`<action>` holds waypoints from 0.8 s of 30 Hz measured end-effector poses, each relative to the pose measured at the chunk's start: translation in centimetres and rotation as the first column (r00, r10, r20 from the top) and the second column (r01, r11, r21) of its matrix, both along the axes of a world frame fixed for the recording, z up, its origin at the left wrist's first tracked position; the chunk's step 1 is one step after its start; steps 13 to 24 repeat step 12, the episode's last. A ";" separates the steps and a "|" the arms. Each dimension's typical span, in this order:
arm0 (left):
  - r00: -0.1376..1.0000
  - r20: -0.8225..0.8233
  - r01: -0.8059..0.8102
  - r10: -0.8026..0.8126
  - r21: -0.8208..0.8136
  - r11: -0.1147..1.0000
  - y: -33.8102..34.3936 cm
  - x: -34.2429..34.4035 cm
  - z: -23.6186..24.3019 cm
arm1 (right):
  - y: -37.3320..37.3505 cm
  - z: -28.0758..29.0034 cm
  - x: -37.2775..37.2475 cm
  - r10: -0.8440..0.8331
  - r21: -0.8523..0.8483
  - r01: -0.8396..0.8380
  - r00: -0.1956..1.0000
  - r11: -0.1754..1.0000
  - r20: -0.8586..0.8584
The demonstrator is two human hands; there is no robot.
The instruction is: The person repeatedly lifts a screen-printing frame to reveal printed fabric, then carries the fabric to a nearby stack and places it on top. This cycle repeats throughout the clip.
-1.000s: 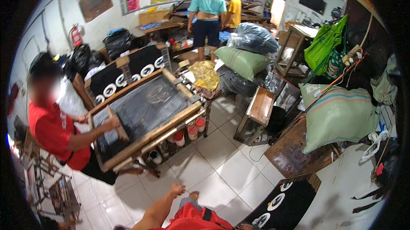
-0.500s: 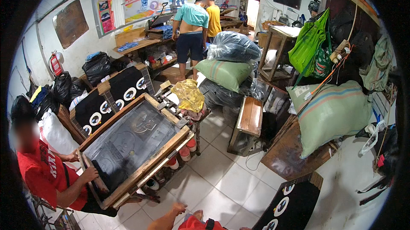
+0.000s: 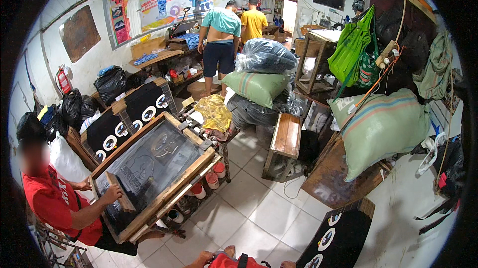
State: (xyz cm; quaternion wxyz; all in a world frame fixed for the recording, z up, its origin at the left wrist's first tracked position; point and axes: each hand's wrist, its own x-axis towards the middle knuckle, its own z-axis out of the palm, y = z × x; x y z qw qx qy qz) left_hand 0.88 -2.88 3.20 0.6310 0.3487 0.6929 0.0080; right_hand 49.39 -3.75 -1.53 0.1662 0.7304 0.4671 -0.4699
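Low in view, my left hand [image 3: 204,256] rests beside my red shirt [image 3: 234,262]; its fingers are too small and cut off to read. Only a bit of my right hand [image 3: 288,264] shows at the lower edge, close to a long board [image 3: 343,233] covered in black cloth with white round prints. Whether it touches the board cannot be made out. At left, a person in a red shirt [image 3: 52,201] holds a wooden squeegee [image 3: 119,192] on a wood-framed printing screen [image 3: 159,156].
Another black printed board [image 3: 142,111] stands behind the screen. Paint pots [image 3: 212,179] sit under the screen's table. A wooden box [image 3: 286,138], a stuffed green sack [image 3: 386,128] and stacked bags [image 3: 256,86] flank the tiled floor [image 3: 234,208]. Two people [image 3: 219,34] stand at the back.
My left hand has drawn down and back toward my shirt. My right hand shows slightly more at the lower edge. The person's squeegee has moved up the screen, away from its near frame edge.
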 end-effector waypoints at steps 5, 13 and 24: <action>0.942 -0.117 0.327 -0.314 0.110 0.939 0.8 1.8 -1.8 | 0.5 0.3 0.5 0.029 -0.039 -0.030 0.999 0.999 -0.024; 0.997 -0.062 -0.044 0.045 0.016 0.999 0.1 4.0 2.1 | -5.2 -13.3 7.9 0.629 0.256 -0.637 0.767 0.727 0.126; 0.997 -0.062 -0.044 0.045 0.016 0.999 0.1 4.0 2.1 | -5.2 -13.3 7.9 0.629 0.256 -0.637 0.767 0.727 0.126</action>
